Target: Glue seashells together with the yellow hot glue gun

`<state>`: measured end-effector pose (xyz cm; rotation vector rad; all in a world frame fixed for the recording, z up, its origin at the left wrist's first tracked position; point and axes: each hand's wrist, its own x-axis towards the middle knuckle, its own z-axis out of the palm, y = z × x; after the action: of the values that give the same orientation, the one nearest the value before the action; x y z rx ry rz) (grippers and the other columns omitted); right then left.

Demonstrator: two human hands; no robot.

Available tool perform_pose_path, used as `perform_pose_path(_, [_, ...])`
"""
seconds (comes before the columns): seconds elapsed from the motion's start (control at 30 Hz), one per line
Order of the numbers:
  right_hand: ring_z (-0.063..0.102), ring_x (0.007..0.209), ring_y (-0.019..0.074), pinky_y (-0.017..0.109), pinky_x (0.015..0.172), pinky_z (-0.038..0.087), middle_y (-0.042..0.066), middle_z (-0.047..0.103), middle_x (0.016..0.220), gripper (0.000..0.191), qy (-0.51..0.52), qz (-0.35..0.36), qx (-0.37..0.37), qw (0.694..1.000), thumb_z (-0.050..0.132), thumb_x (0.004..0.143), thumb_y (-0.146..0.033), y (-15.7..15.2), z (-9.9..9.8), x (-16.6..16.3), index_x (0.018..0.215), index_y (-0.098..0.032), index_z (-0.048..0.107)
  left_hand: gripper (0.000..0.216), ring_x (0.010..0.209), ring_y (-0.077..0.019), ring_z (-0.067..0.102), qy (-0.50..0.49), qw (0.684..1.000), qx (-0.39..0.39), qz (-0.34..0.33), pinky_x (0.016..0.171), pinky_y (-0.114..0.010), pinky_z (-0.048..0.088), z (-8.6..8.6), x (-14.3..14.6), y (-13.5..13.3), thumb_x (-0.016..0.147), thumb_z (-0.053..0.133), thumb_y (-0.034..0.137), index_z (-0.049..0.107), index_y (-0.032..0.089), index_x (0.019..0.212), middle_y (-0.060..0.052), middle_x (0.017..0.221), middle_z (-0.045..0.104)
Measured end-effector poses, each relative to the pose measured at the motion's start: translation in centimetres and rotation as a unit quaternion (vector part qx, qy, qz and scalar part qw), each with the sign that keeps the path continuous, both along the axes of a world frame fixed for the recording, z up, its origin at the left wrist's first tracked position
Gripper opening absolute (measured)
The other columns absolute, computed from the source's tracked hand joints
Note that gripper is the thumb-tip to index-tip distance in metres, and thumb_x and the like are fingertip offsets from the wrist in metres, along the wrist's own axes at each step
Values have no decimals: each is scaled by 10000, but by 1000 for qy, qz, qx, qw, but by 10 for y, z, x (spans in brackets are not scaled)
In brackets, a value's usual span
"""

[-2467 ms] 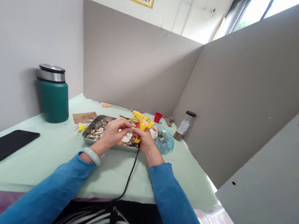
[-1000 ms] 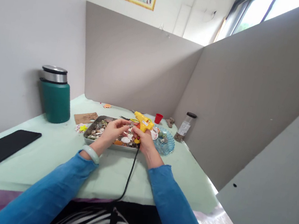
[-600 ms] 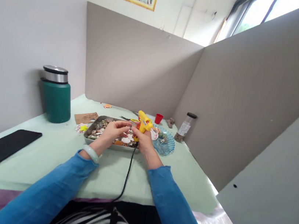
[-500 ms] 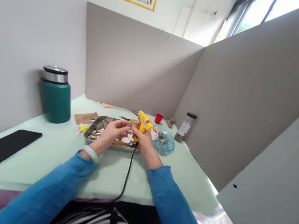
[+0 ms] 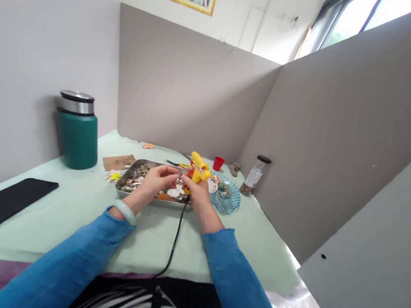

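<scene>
My left hand (image 5: 156, 182) is over a metal tray (image 5: 120, 193) of shells, its thumb and fingertips pinched together. Whatever small piece lies in that pinch is too tiny to make out. My right hand (image 5: 200, 194) is closed around a yellow hot glue gun (image 5: 199, 168), whose nozzle points to the right. Its thumb reaches left, close to the left fingertips. From the bottom of the gun's handle a black cord (image 5: 175, 244) runs down to the table's front edge. White shell discs (image 5: 173, 193) lie in the tray below the hands.
To the right are a blue glass plate (image 5: 234, 204) with small pieces, a red cup (image 5: 218, 163) and a clear jar (image 5: 255, 176). Pliers (image 5: 177, 164) lie behind the tray. Leftward are brown card (image 5: 118, 162), a green bottle (image 5: 77, 138) and a black slab (image 5: 2, 207). Partitions surround the table.
The hands and the glue gun stay almost in place. My fingertips shift only very slightly, and the view moves a touch.
</scene>
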<state>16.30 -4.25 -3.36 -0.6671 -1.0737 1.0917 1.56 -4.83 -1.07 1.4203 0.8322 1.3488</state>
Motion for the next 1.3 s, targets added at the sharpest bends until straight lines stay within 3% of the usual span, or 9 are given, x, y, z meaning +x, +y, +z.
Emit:
perform_pose_path(0.4, [525,551,97,230,538,441,-41,633,737,363,-18,-4,12,1000,784,633,-265,2,-2,0,951,-202,620,381,619,-147,617,5,1000,10,6,633,-304,524,0,0,2,597,832,410,707,130,824,-42,727,691])
perform_pose_path(0.7, [578,623,116,248,585,468,-27,653,793,405,-19,-15,3,1000,801,610,-262,1,-2,-2,976,-201,641,418,668,-152,647,-46,999,-24,-6,651,-311,543,-6,-1,6,617,834,412,707,131,899,-53,823,706])
perform_pose_path(1.3, [542,579,111,250,561,455,-35,629,766,383,-20,-17,8,1000,768,621,-250,4,-5,0,971,-198,621,484,698,-174,670,-5,1000,-10,-1,662,-336,561,0,-2,0,587,852,388,683,126,957,-72,879,705])
